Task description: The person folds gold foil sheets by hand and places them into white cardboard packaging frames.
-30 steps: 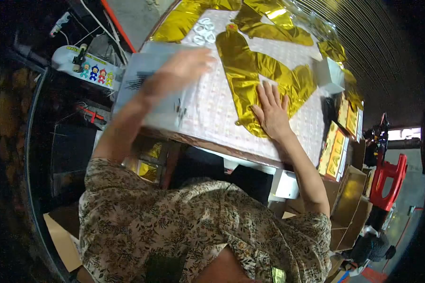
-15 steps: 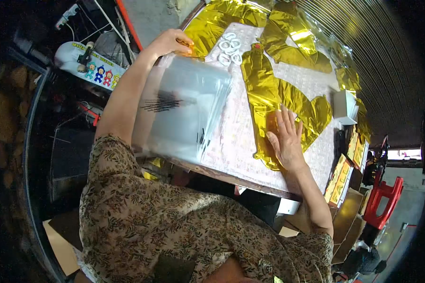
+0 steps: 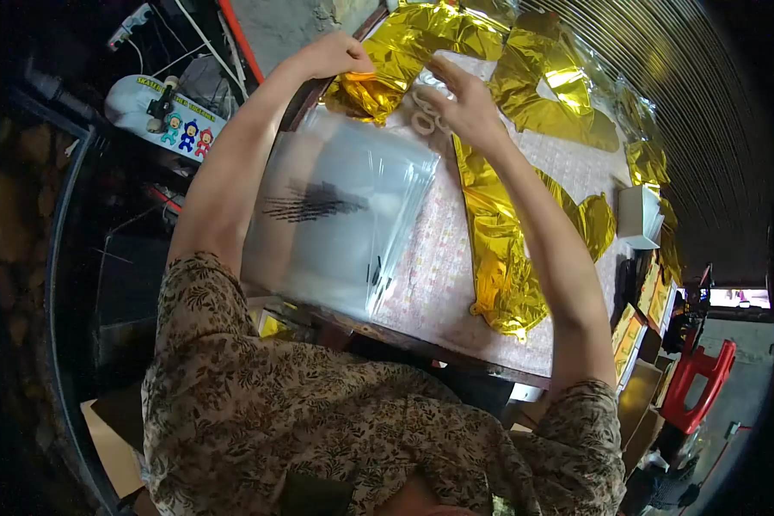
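Observation:
My left hand (image 3: 334, 55) is closed at the table's far left edge, pinching the rim of a crumpled gold foil balloon (image 3: 385, 60). Reaching across the table, my right hand (image 3: 461, 105) hovers with fingers spread over a small pile of white plastic rings (image 3: 422, 110), touching or nearly touching them. A stack of clear plastic bags (image 3: 340, 219) with black print lies under my left forearm. A long flat gold foil balloon (image 3: 503, 249) stretches along the table under my right arm.
More gold foil balloons (image 3: 568, 99) cover the far side of the pink-patterned table (image 3: 439, 275). A small white box (image 3: 638, 215) stands at the right edge, with printed yellow cards (image 3: 632, 322) and cardboard boxes beyond. A white skateboard-shaped item (image 3: 159, 107) lies off the left side.
My right hand lifted off the long gold balloon and reached forward to the white rings. My left hand stayed at the far gold balloon's edge. The view tilted slightly.

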### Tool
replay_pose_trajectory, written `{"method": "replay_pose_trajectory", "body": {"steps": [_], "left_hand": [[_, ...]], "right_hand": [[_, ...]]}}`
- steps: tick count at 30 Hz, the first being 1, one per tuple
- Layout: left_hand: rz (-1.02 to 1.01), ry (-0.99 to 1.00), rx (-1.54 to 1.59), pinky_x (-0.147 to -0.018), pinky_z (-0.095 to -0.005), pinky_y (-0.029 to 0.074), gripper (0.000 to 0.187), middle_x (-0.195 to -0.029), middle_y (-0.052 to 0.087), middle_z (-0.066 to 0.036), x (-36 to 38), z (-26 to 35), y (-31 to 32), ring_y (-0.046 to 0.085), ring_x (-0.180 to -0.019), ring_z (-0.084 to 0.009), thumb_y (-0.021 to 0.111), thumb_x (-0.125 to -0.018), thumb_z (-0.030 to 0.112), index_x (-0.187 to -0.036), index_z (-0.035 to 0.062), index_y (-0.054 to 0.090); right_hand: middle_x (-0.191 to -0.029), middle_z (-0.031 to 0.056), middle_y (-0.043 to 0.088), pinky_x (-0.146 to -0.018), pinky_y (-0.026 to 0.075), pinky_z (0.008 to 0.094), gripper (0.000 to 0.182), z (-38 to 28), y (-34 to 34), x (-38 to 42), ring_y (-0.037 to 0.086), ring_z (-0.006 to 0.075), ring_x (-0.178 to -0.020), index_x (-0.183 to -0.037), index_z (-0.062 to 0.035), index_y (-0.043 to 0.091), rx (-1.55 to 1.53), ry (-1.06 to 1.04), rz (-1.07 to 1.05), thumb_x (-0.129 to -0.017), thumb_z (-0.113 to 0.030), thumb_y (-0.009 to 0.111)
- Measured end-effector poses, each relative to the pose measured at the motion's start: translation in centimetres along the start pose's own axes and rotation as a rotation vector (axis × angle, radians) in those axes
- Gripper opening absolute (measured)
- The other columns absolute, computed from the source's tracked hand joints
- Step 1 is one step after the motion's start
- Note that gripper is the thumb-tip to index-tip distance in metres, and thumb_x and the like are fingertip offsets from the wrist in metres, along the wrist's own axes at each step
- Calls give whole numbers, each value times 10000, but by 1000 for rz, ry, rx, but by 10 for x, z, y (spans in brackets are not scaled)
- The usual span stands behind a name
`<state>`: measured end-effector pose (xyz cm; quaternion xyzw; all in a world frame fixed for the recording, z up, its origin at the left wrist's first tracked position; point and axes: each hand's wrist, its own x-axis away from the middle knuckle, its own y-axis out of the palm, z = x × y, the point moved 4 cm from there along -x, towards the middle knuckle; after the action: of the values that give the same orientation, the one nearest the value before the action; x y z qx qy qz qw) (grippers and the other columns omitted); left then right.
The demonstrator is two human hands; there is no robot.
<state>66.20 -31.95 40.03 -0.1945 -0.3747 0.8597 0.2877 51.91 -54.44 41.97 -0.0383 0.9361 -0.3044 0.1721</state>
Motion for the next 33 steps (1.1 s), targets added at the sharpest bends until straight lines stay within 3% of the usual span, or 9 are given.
{"method": "replay_pose_trajectory", "body": {"steps": [7, 8, 9, 11, 13, 17, 21, 28, 33], "left_hand": [[23, -3, -41, -736, -316, 531, 277, -822, 742, -60, -8, 28, -8, 663, -759, -128, 778, -834, 300, -926, 39, 768], [289, 143, -88, -736, -318, 533, 266, -830, 742, -65, 0, 40, -17, 671, -765, -135, 775, -838, 287, -927, 37, 765], [550, 291, -133, -736, -320, 534, 255, -837, 742, -70, 13, 53, -24, 680, -770, -142, 771, -842, 274, -927, 34, 763], [469, 202, -104, -738, -318, 536, 229, -855, 744, -89, 38, 68, -24, 694, -776, -172, 760, -850, 237, -947, 30, 762], [66, 158, 12, -778, -288, 524, 213, -917, 744, -62, 52, 50, -5, 680, -852, -132, 761, -865, 186, -1009, 29, 758], [-83, -85, 32, -726, -292, 527, 239, -922, 737, -70, 64, 15, 12, 675, -835, -131, 786, -821, 100, -1042, 13, 755], [-19, 200, 20, -764, -305, 508, 209, -935, 713, -61, 54, -4, 17, 654, -822, -136, 805, -783, 76, -978, 13, 765], [-46, -71, 119, -767, -286, 506, 231, -881, 719, -30, 39, -20, 22, 642, -843, -115, 775, -851, 218, -954, 11, 761], [5, -70, 298, -765, -284, 505, 295, -852, 712, -22, 13, -26, 16, 616, -832, -97, 741, -906, 287, -961, -3, 739]], "right_hand": [[-1027, 115, 742, -806, 530, 314, 303, 29, 72, -48, 670, 171, -879, -1207, 33, 667, -66, 29, 82, -984, -168, 627], [-916, 77, 752, -722, 528, 303, 262, 39, 78, -53, 643, 127, -757, -1135, 35, 701, -145, 75, 111, -1000, -171, 613], [-916, 77, 752, -722, 528, 303, 262, 43, 83, -56, 643, 127, -757, -1135, 35, 701, -150, 75, 112, -1000, -171, 613], [-709, 215, 660, -654, 496, 399, 325, 55, 89, -58, 633, 248, -640, -895, 57, 698, -377, 151, 122, -975, -249, 618], [-691, 195, 646, -648, 489, 395, 344, 63, 88, -64, 602, 231, -626, -873, 50, 694, -403, 212, 96, -987, -262, 603], [-665, 163, 628, -642, 478, 387, 383, 46, 70, -57, 556, 210, -605, -849, 38, 693, -250, 248, 35, -1001, -296, 583], [-682, 9, 626, -508, 420, 309, 408, 50, 77, -59, 472, 82, -559, -867, 45, 695, -373, 161, 4, -1044, -298, 565], [-672, 1, 618, -521, 425, 291, 431, 33, 62, -52, 486, 84, -560, -870, 37, 696, -295, 221, -22, -1042, -335, 560], [-696, 10, 627, -500, 415, 261, 437, 29, 60, -51, 518, 61, -556, -978, 16, 703, -832, 365, -37, -979, -416, 642]]}}
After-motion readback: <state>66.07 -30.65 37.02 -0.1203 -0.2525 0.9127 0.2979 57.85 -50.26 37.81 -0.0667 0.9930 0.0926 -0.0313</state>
